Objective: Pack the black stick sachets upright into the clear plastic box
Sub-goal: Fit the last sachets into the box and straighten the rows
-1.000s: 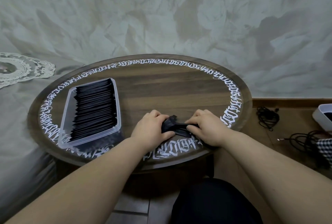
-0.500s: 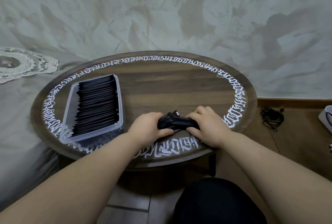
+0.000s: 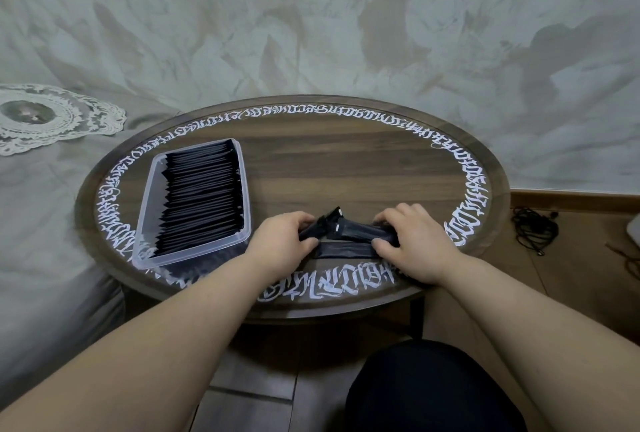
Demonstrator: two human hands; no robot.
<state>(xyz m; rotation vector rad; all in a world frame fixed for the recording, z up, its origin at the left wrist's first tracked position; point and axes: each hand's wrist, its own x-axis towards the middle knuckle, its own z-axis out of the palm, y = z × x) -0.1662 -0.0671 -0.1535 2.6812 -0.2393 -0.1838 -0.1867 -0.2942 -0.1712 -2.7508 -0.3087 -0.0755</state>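
Both hands are gripping the loose sachets (image 3: 360, 232) from opposite ends: the left hand (image 3: 284, 241) is pinching one end, the right hand (image 3: 415, 241) is clamping the other, and the little black bundle is lying flat between them on the table (image 3: 346, 171). One more sachet is sitting just under the bundle, nearer the person. A white-tipped end is poking up by the left fingers.

Left of the grip, and just beside the left hand, the box (image 3: 247, 189) is standing open, clear plastic, rectangular with rounded corners. It is holding a tight row of black sachets on edge, filling most of it.

The table is oval, dark wood grain, ringed with white ornate lettering. Beyond the grip a grey-green, cloudy-patterned wall is rising. Far left a white lace doily (image 3: 52, 119) is lying on grey fabric. Right of the grip, black cables (image 3: 535, 230) are coiling on the wooden floor.
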